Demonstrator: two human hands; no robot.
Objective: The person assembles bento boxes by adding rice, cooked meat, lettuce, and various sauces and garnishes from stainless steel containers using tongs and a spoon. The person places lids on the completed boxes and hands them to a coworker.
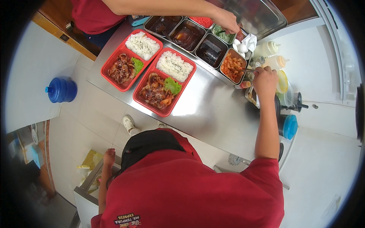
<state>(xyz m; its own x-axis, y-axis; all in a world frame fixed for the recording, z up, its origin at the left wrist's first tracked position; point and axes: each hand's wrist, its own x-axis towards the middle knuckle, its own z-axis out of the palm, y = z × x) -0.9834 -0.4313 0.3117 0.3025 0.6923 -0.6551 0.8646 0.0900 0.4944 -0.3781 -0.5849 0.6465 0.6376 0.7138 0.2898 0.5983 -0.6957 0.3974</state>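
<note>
My right hand [265, 81] is closed round the handle of a metal serving utensil [249, 70]. Its far end rests in a steel pan of chopped orange-red kimchi-like food [232, 66]. Down at my left side, away from the counter, my left hand [109, 156] hangs with its fingers curled and nothing visible in it. Two red meal boxes lie side by side on the steel counter: the nearer box [135, 99] and the farther-left box [102, 70]. Each holds white rice, glazed meat with sesame and a lettuce leaf.
A co-worker's hand [227, 22] reaches over a pan of chopped greens [224, 35]. Dark sauce pans [211, 49] line the counter's back. Squeeze bottles [268, 48] and a blue-lidded container [290, 126] stand at the right. A blue water jug [62, 90] is on the floor.
</note>
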